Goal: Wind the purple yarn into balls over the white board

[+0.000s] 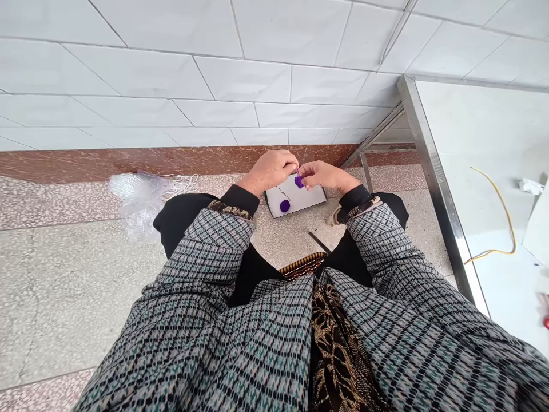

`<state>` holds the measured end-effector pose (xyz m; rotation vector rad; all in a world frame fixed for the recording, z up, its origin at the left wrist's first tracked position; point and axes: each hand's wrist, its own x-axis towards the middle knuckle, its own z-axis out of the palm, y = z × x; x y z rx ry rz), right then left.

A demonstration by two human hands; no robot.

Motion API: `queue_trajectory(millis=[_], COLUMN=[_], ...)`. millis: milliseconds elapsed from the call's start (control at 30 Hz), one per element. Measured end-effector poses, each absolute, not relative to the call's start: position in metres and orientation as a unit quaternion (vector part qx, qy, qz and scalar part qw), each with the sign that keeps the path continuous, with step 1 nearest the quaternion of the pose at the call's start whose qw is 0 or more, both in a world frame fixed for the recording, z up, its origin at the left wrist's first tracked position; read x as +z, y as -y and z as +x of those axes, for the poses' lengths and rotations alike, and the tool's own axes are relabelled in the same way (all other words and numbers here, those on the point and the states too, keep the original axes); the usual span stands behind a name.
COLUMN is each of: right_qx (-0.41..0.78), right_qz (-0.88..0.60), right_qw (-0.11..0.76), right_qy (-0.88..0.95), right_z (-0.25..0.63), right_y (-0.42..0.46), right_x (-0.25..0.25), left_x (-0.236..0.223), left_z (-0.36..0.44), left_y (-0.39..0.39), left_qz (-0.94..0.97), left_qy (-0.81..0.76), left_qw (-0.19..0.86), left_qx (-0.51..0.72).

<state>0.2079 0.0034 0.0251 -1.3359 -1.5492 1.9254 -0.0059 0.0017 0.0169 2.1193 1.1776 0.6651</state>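
Observation:
My left hand (275, 169) is closed in a pinch at the top of a thin purple strand; whether it also holds a hook or needle, I cannot tell. Just to its right, my right hand (322, 175) pinches a small purple yarn piece (298, 182) between thumb and fingers. Below the hands lies a white board or shallow tray (306, 201) with a dark edge. On its left part rests a ball of purple yarn (285, 206), from which a wavy dark strand (283, 193) runs up towards my left hand.
A metal-framed table (441, 200) with a white top stands to the right, bearing a yellow cord (501, 200). Clear plastic bags with white string (139, 200) lie on the floor at left. The tiled wall (249, 80) rises close in front.

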Motion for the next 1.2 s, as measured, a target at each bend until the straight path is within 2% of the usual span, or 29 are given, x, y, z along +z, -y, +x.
queue_trajectory(millis=[100,267,433,700,1200], right_qx=[0.725,0.741,0.725,0.705,0.663], right_qz=[-0.441,-0.451,-0.464,-0.449,-0.451], right_qw=[0.227,0.337,0.391,0.399,0.330], right_qy=[0.478,0.366,0.326,0.377,0.498], right_z=[0.210,0.207,0.200,0.202,0.206], right_y=[-0.001,-0.003,-0.005,-0.006,-0.007], right_x=[0.030,0.032,0.025,0.020,0.026], left_x=[0.014,0.008,0.008,0.012,0.016], left_z=[-0.002,0.011,0.015,0.012,-0.001], left_y=[-0.002,0.001,0.004,0.004,0.000], left_qz=[0.758,0.733,0.736,0.734,0.768], left_qy=[-0.501,-0.514,-0.515,-0.539,-0.502], left_qw=[0.312,0.313,0.297,0.288,0.303], left_qx=[0.278,0.319,0.325,0.296,0.257])
